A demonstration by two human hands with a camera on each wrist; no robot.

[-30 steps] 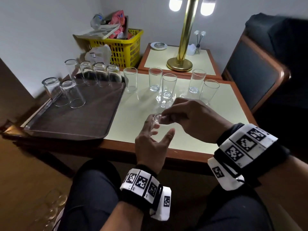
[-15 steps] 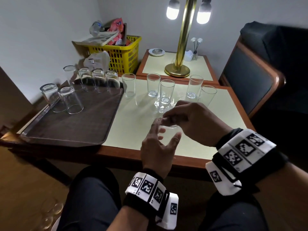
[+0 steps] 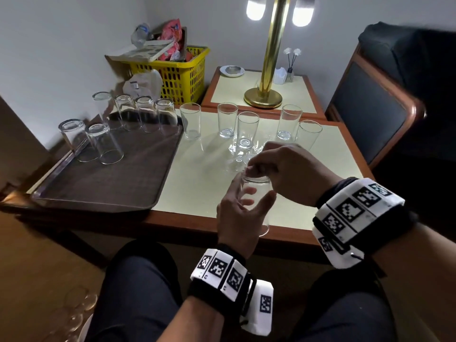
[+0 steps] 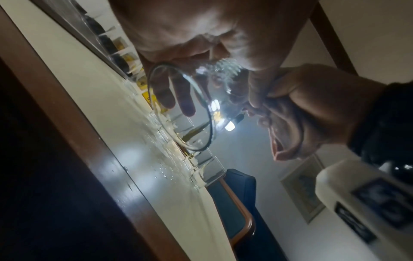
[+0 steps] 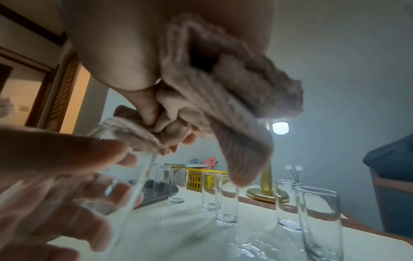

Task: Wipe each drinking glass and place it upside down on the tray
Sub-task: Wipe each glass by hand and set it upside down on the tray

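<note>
A clear drinking glass [image 3: 254,187] is held above the table's front edge, its base up and tilted away from me. My left hand [image 3: 243,213] grips its side, thumb and fingers around it. My right hand [image 3: 281,169] holds a bunched beige cloth [image 5: 234,98] and presses it on the glass's upper end. In the left wrist view the open rim [image 4: 209,113] faces the camera. The brown tray [image 3: 98,183] at the left carries several upside-down glasses [image 3: 103,144]. Several upright glasses [image 3: 227,120] stand in a loose row behind my hands.
A brass lamp [image 3: 264,95] stands on a side table beyond the glasses. At the back is a yellow basket [image 3: 182,77] full of items, and an armchair [image 3: 375,114] is at the right. Water drops [image 3: 237,159] lie on the table [image 3: 204,183].
Both hands and the glass have come nearer the table's front edge. My left fingers have curled more around the glass, and the right hand still works the cloth on its top.
</note>
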